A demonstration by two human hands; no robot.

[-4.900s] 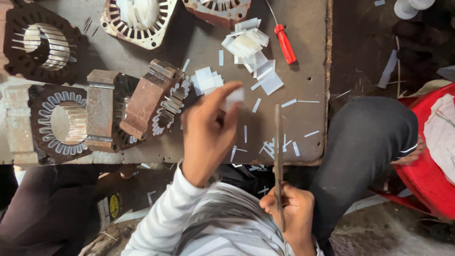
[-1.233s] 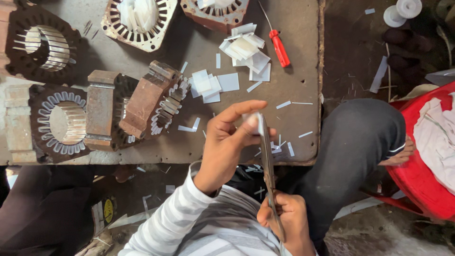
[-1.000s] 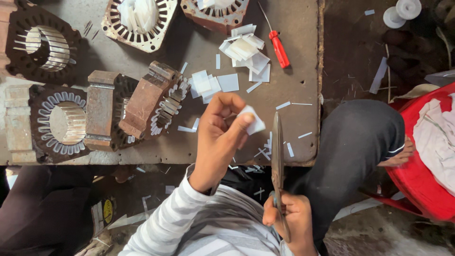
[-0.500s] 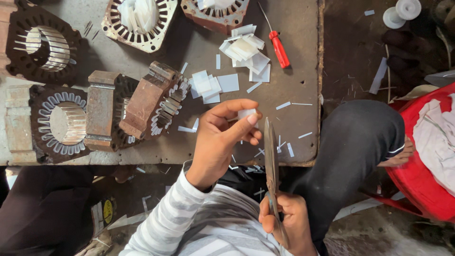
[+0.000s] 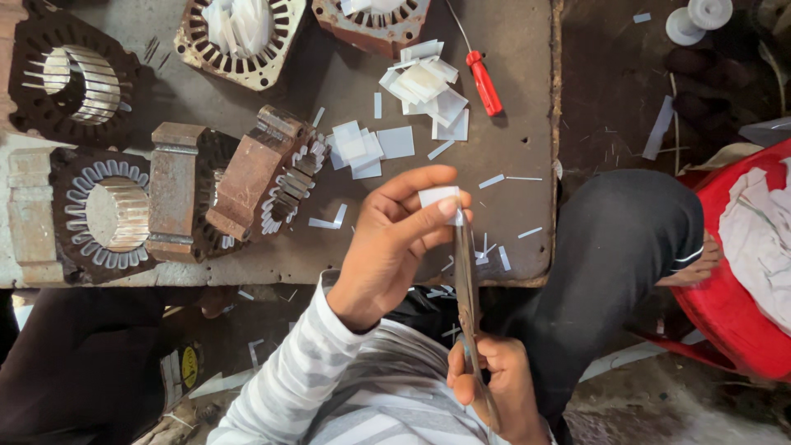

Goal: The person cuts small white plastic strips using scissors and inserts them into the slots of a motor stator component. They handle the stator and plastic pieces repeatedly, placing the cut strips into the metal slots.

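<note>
Above the bench (image 5: 511,156), the left hand (image 5: 395,239) pinches a small white paper slip (image 5: 437,196) against long scissors (image 5: 466,288) gripped by the right hand (image 5: 503,387), steadying it for trimming, near rusty motor stators (image 5: 255,177).

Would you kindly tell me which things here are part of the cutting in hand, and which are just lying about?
In use:
left hand
small white paper piece
right hand
scissors

Lying about:
red screwdriver
rusty motor cores
cut paper pile
white spools
</note>
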